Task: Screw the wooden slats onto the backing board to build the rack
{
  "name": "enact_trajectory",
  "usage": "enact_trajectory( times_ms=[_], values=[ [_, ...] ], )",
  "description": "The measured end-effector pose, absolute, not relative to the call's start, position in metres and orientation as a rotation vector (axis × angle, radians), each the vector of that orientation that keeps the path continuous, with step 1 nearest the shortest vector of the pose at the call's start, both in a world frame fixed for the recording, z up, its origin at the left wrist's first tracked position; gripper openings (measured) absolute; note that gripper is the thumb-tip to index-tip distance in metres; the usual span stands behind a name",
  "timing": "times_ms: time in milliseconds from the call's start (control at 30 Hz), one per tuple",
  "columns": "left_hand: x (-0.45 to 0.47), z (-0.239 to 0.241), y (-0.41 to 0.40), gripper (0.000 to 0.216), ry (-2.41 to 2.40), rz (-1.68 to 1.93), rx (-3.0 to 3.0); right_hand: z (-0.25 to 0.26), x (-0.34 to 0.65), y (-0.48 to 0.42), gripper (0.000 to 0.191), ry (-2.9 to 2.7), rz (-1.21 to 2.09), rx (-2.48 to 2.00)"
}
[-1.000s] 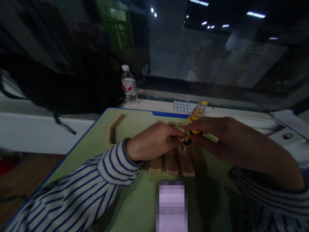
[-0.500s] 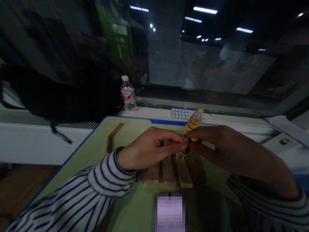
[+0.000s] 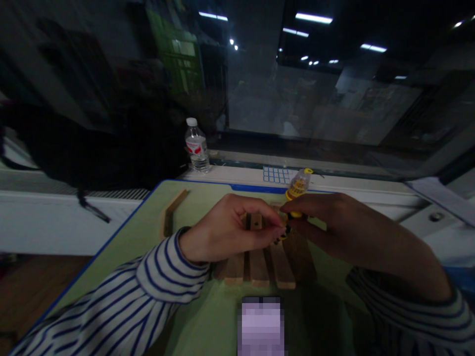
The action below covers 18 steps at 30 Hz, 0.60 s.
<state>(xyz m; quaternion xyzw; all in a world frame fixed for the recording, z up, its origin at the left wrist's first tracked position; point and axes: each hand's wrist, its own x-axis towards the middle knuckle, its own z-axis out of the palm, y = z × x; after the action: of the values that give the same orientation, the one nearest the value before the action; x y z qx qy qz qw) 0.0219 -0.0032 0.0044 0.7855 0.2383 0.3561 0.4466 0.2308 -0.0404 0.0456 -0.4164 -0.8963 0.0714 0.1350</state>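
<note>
Over several wooden slats (image 3: 260, 274) lying side by side, my two hands meet at a small yellow-and-black tool (image 3: 296, 214) whose exact kind is partly hidden by fingers. My right hand (image 3: 330, 222) is closed around its upper part. My left hand (image 3: 237, 227) is closed in a pinch, thumb and forefinger at the tool's lower side, where another yellow-and-black bit shows just under the fingertips. The middle slat has a dark hole near its far end. What the left fingertips grip is too small to make out.
A bent wooden piece (image 3: 174, 207) lies at the table's left. Behind the green table (image 3: 193, 316) stand a water bottle (image 3: 198, 148) and a clear container with yellow ends (image 3: 300, 184). A black bag (image 3: 92, 153) rests at left. A blurred-out rectangle (image 3: 261, 326) sits at the bottom.
My hands stay almost in place. The left fingers have shifted slightly, so the middle slat's hole now shows. The camera view has moved only a little.
</note>
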Motion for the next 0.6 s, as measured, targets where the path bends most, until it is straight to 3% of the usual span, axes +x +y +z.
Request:
enact_trajectory(
  times_ms=[333,467,600],
  values=[
    [0.029,-0.005,0.009,0.014,0.797,0.937,2.001,0.045,0.231,-0.039,0.024,-2.584,0.160,-1.218],
    [0.029,-0.010,0.012,0.023,0.832,0.801,2.114,0.044,0.231,-0.039,0.032,-2.579,0.171,-1.186],
    [0.025,-0.011,0.013,0.027,0.791,0.633,2.241,0.044,0.232,-0.039,0.027,-2.582,0.168,-1.179]
  ],
)
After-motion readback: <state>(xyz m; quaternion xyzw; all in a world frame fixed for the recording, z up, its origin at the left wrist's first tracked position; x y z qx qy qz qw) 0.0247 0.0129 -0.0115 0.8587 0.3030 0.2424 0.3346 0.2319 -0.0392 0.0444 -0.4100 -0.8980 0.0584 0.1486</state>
